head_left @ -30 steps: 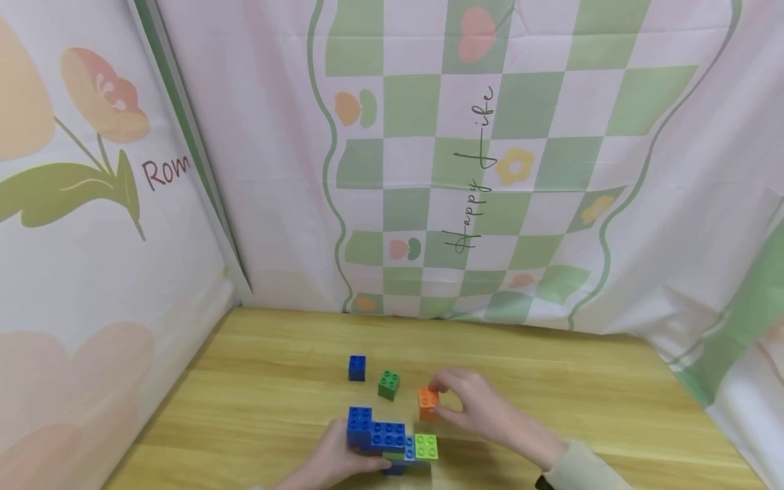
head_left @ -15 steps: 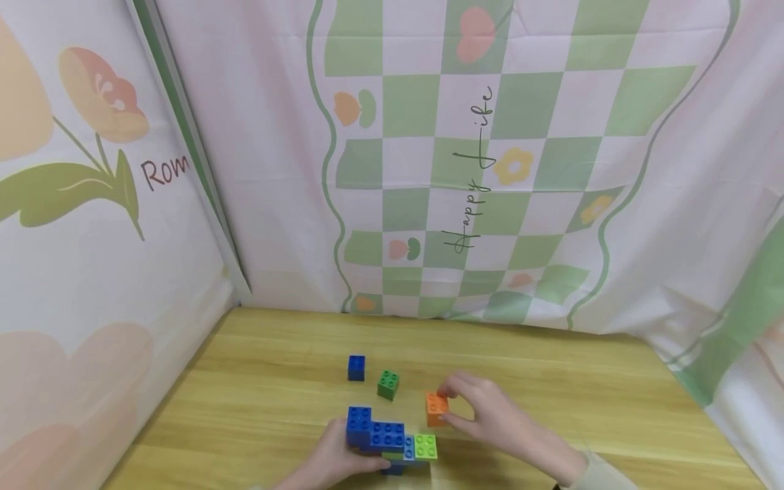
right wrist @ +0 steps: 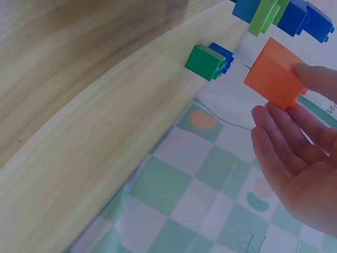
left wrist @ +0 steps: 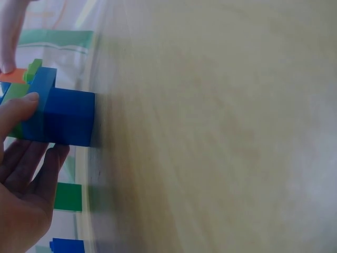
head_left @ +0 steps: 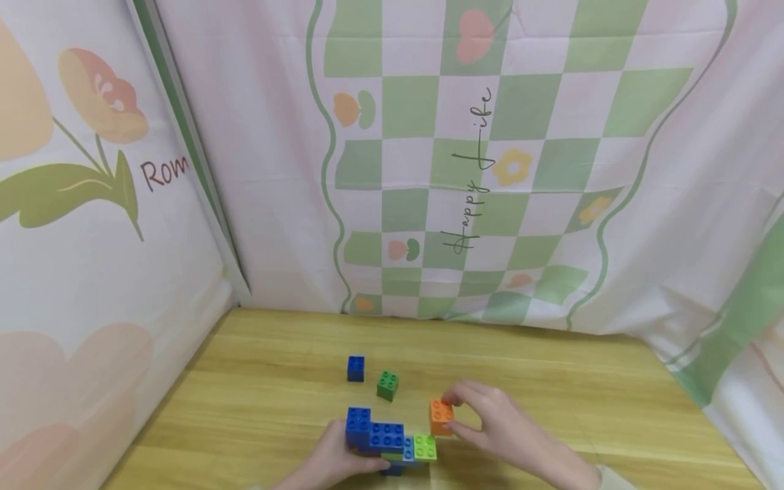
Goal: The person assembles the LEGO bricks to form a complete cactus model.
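Currently, right hand (head_left: 497,423) pinches orange studded plastic brick (head_left: 441,418) near blue-and-green plastic brick assembly (head_left: 386,435) gripped by left hand (head_left: 333,458); green plastic cube (head_left: 387,386) on wooden desk (head_left: 551,381).

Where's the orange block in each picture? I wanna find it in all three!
Head: the orange block is low, just right of centre, in the right hand.
Left wrist: the orange block peeks out near the left edge, above the middle, partly hidden.
Right wrist: the orange block is upper right, in the same hand.
Shared landmark: the loose dark green block, visible in every view.
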`<state>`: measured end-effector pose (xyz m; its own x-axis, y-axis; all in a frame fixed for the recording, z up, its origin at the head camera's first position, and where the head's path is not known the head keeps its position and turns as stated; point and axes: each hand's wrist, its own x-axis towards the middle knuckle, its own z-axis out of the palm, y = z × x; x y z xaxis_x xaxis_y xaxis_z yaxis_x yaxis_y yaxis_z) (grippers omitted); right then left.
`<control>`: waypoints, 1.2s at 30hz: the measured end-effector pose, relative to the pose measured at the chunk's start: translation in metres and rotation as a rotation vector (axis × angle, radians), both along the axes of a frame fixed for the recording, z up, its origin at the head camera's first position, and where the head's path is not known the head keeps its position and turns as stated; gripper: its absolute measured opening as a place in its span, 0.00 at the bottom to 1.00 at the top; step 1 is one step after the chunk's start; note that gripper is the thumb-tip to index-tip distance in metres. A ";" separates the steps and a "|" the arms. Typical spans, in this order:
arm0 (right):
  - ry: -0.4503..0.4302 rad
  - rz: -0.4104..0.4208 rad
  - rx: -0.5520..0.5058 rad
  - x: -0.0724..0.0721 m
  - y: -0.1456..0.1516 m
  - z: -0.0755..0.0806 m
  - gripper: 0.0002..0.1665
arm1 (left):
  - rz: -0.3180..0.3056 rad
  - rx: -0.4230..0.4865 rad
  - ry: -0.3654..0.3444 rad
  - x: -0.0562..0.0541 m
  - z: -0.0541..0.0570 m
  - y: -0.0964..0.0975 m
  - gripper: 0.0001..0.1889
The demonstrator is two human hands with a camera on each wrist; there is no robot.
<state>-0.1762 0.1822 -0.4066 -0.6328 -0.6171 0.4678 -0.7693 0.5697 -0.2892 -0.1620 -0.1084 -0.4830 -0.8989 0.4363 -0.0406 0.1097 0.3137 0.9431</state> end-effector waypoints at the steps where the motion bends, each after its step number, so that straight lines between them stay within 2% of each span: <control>1: 0.002 0.000 -0.001 0.001 0.000 0.000 0.18 | 0.001 -0.001 -0.001 0.000 0.000 0.000 0.25; 10: 0.046 0.031 -0.022 0.009 0.001 0.003 0.19 | 0.005 0.004 0.003 0.001 0.001 0.000 0.27; 21: -0.005 0.084 -0.032 0.015 0.000 0.003 0.19 | 0.002 0.019 -0.002 0.001 0.000 0.001 0.27; 36: -0.082 0.083 -0.006 0.018 0.000 -0.002 0.17 | -0.004 0.018 -0.007 0.001 -0.001 0.001 0.26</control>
<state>-0.1578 0.1820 -0.4089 -0.6160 -0.6659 0.4208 -0.7873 0.5032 -0.3563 -0.1611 -0.1074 -0.4838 -0.8969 0.4405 -0.0389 0.1042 0.2959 0.9495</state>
